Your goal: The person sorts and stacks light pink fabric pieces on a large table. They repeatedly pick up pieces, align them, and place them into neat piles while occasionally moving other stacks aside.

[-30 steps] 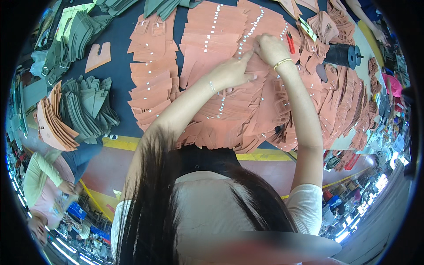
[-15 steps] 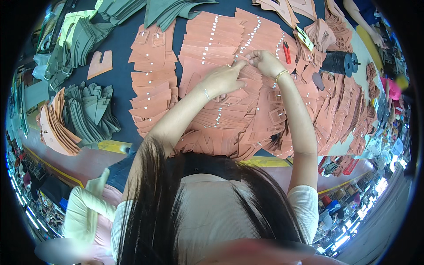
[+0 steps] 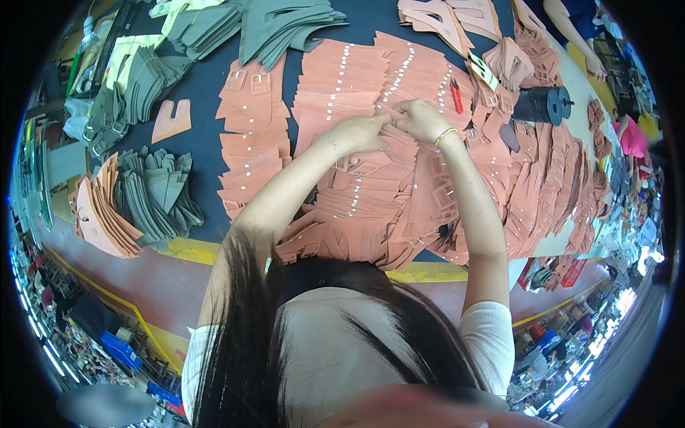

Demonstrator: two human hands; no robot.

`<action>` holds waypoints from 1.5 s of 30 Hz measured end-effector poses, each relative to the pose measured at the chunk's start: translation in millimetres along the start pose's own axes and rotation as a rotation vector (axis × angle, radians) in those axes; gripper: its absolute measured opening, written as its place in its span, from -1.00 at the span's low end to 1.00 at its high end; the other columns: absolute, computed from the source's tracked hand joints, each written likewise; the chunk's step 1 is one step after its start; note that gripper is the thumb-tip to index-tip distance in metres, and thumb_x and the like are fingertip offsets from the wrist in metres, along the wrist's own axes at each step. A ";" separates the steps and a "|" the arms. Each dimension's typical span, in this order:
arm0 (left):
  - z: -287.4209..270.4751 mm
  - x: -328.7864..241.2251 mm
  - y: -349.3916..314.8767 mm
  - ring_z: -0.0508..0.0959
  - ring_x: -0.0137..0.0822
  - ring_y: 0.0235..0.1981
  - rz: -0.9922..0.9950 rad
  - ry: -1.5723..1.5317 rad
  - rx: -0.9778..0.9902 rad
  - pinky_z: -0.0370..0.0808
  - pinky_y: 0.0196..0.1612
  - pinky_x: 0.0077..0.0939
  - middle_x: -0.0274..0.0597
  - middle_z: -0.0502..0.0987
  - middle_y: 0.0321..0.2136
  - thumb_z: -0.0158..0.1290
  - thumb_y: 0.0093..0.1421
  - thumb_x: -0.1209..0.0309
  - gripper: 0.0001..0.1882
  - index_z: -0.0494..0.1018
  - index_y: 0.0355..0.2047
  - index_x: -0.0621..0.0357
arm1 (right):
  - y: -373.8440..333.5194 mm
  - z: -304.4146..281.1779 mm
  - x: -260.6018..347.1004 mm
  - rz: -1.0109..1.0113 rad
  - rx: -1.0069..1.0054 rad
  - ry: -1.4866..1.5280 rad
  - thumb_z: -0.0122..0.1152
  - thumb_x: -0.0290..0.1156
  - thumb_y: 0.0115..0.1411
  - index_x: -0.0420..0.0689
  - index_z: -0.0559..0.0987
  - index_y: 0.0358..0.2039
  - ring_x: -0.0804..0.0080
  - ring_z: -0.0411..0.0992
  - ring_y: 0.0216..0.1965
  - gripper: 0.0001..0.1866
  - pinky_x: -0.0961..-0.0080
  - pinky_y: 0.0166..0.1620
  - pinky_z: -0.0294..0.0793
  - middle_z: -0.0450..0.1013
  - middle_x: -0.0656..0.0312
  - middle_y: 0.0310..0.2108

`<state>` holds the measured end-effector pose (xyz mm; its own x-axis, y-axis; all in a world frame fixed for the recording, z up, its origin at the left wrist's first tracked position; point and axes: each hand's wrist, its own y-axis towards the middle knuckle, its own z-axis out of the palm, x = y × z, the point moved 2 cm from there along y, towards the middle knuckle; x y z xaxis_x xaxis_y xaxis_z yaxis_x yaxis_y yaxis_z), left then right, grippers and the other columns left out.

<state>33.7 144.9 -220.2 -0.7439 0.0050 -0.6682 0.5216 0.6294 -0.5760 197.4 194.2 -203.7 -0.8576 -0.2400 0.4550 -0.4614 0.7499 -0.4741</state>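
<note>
Fanned rows of salmon-coloured leather pieces (image 3: 335, 78) cover the middle of the table, many with a small white sticker. My left hand (image 3: 359, 134) lies over these pieces, index finger stretched toward the right hand and thumb apart from it. Just beside it, my right hand (image 3: 426, 123) is bent with thumb and fingertips pinched together. Whatever is in that pinch is too small or hidden to make out. The fingertips of both hands almost meet. Below them lie more overlapping pieces, some with buckle-shaped frames (image 3: 444, 195).
Red-handled snippers (image 3: 456, 95) lie on the pieces, right of my hands. A black spool (image 3: 540, 105) stands farther right. Green leather stacks (image 3: 160, 192) and a lone notched piece (image 3: 172, 120) are at the left. Another person's arm (image 3: 576, 32) shows at the far right.
The view has shifted slightly, so the table sits lower. Both hands stay close together over the pieces, the left drawn back a little. The seated person at lower left is out of view.
</note>
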 end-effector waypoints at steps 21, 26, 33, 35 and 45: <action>1.5 2.5 -2.4 0.51 0.03 0.02 -0.021 0.100 0.020 0.41 0.07 -0.24 0.12 0.50 0.01 0.15 0.13 0.05 -0.22 0.14 0.28 0.09 | -88.9 -5.1 18.4 0.193 -0.683 0.171 0.21 -0.28 0.11 -0.16 0.59 -0.31 0.12 0.49 -0.54 -0.77 0.34 -0.36 0.46 0.46 0.00 -0.64; -8.4 -2.9 -27.5 0.53 -0.05 0.01 0.057 -0.157 -0.017 0.52 -0.02 -0.26 0.09 0.51 0.00 0.15 0.16 0.01 -0.17 0.11 0.30 0.14 | -153.8 -69.7 29.0 -0.015 -0.947 0.263 0.23 -0.44 0.12 -0.21 0.56 -0.29 0.19 0.49 -0.41 -0.85 0.42 -0.29 0.45 0.50 0.04 -0.43; -43.7 26.7 -91.1 0.59 -0.46 -0.47 -0.100 -0.663 -0.007 0.53 -0.39 -0.65 -0.13 0.58 -0.32 0.11 0.26 0.20 -0.30 0.15 0.26 0.35 | -221.8 -106.2 84.5 -0.093 -0.530 0.126 0.25 -0.53 0.12 -0.26 0.60 -0.24 0.35 0.45 -0.36 -0.83 0.48 -0.25 0.44 0.49 0.14 -0.40; -52.5 26.4 -98.1 0.59 -0.47 -0.48 -0.062 -0.801 -0.030 0.54 -0.39 -0.64 -0.16 0.59 -0.31 0.06 0.29 0.24 -0.34 0.16 0.23 0.45 | -230.2 -105.0 101.0 -0.300 -0.382 0.192 0.26 -0.49 0.11 -0.24 0.61 -0.23 0.29 0.47 -0.35 -0.80 0.44 -0.27 0.44 0.48 0.13 -0.40; -32.4 -46.3 -150.4 0.39 -0.28 0.16 -0.002 -0.785 0.170 0.30 0.16 -0.57 0.03 0.44 0.10 0.00 0.29 -0.04 -0.34 0.35 0.17 0.28 | -156.8 -40.8 129.9 -0.329 -0.269 0.287 0.26 -0.30 0.11 -0.18 0.57 -0.31 0.06 0.49 -0.29 -0.78 0.28 -0.24 0.46 0.52 0.06 -0.36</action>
<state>-23.8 75.2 -87.3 -0.2667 -0.5836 -0.7670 0.6244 0.5016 -0.5988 167.6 70.5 -39.6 -0.5624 -0.3396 0.7539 -0.5894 0.8041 -0.0775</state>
